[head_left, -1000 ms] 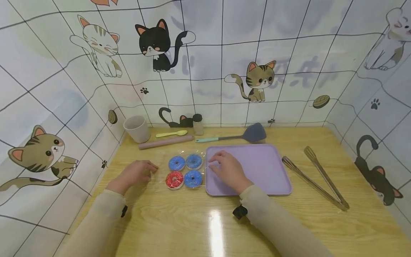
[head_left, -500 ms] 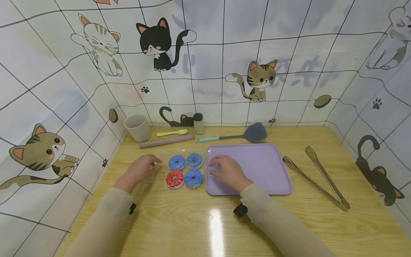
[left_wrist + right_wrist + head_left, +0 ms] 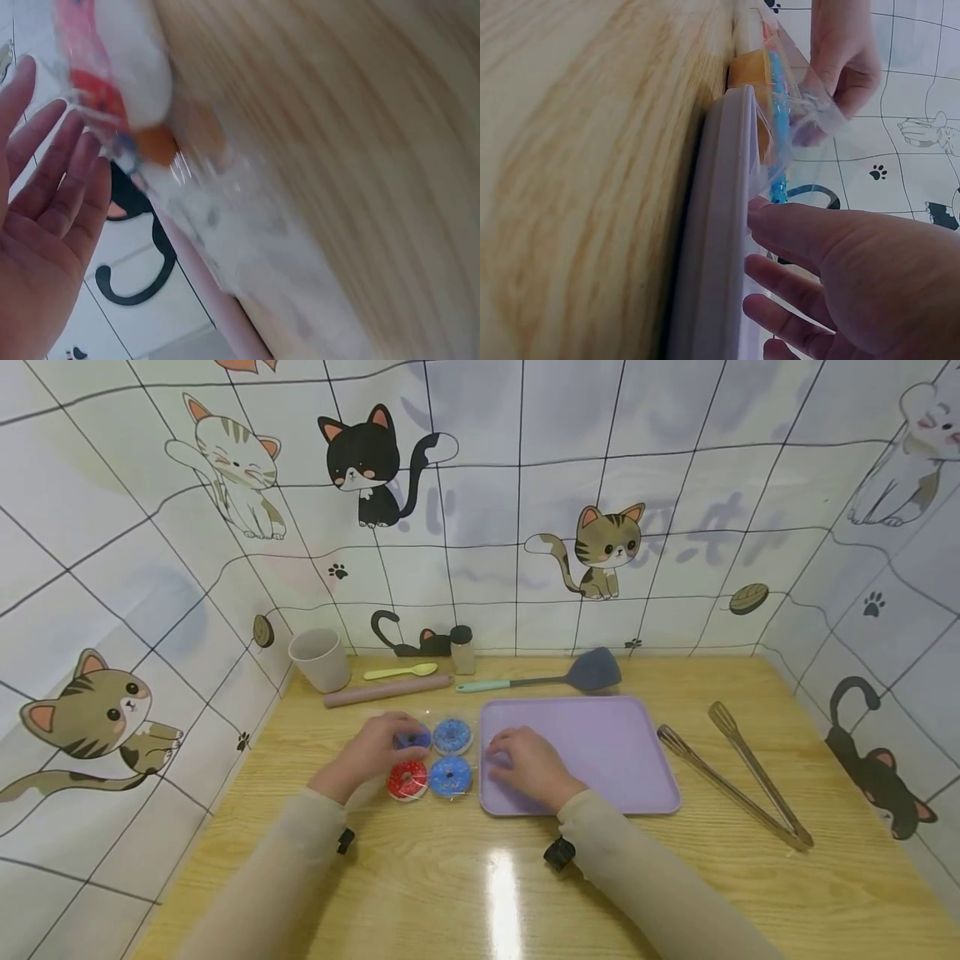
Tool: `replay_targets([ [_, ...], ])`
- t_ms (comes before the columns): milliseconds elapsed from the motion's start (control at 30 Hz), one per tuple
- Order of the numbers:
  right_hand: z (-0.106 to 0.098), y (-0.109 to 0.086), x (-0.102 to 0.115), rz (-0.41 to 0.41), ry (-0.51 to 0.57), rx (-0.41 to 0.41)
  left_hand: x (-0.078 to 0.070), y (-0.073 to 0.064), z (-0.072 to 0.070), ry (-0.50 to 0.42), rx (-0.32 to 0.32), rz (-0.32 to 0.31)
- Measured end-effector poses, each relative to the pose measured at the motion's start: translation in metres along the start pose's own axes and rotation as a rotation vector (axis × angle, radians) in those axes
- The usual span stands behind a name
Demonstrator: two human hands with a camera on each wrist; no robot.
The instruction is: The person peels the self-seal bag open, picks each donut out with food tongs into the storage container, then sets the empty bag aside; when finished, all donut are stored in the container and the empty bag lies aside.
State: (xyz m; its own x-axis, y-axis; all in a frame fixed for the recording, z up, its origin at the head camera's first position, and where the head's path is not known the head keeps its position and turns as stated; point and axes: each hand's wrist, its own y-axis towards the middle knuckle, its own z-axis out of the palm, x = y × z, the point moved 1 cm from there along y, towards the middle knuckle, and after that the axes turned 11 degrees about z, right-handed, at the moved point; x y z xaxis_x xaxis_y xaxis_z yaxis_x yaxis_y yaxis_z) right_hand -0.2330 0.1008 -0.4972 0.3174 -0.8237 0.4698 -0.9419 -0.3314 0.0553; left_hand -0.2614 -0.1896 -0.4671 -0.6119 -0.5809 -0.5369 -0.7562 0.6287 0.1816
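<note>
Several toy donuts in clear plastic wrapping lie left of a lilac tray (image 3: 611,756). One blue donut (image 3: 417,740) is partly hidden under my left hand (image 3: 371,750); a red donut (image 3: 407,782) lies just below it. Two other blue donuts, one upper (image 3: 452,736) and one lower (image 3: 451,776), sit nearer the tray. In the left wrist view, the left hand's fingers (image 3: 56,176) are spread and loosely extended beside crinkled plastic wrapping (image 3: 247,217). My right hand (image 3: 531,766) is over the tray's left part, its relaxed fingers bent a little and holding nothing.
Behind stand a grey cup (image 3: 321,662) and a black-capped shaker (image 3: 462,652). A yellow spoon (image 3: 400,672), a rolling pin (image 3: 388,691) and a turner (image 3: 592,671) lie in front of the wall. Metal tongs (image 3: 750,793) lie spread on the right.
My left hand has moved right, from beside the donuts to over the upper left blue one. The right hand has stayed over the tray's left part with only a slight shift.
</note>
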Motion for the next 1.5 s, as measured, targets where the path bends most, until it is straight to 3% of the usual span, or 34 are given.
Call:
replay_targets([
  [233, 0.001, -0.002, 0.000, -0.001, 0.002, 0.000, -0.017, 0.017, 0.016, 0.034, 0.009, 0.081],
  [433, 0.000, -0.002, 0.001, 0.004, -0.006, -0.002, -0.022, 0.026, 0.024, 0.061, 0.009, 0.119],
  [1000, 0.002, -0.002, 0.002, -0.002, -0.001, -0.008, -0.019, 0.038, 0.029, 0.193, 0.052, 0.039],
  [1267, 0.002, -0.004, 0.003, 0.004, -0.007, -0.006, -0.019, 0.037, 0.027, 0.193, 0.022, 0.046],
  [1500, 0.001, -0.004, 0.003, 0.009, -0.011, 0.000, -0.019, 0.033, 0.015, 0.133, -0.065, 0.045],
])
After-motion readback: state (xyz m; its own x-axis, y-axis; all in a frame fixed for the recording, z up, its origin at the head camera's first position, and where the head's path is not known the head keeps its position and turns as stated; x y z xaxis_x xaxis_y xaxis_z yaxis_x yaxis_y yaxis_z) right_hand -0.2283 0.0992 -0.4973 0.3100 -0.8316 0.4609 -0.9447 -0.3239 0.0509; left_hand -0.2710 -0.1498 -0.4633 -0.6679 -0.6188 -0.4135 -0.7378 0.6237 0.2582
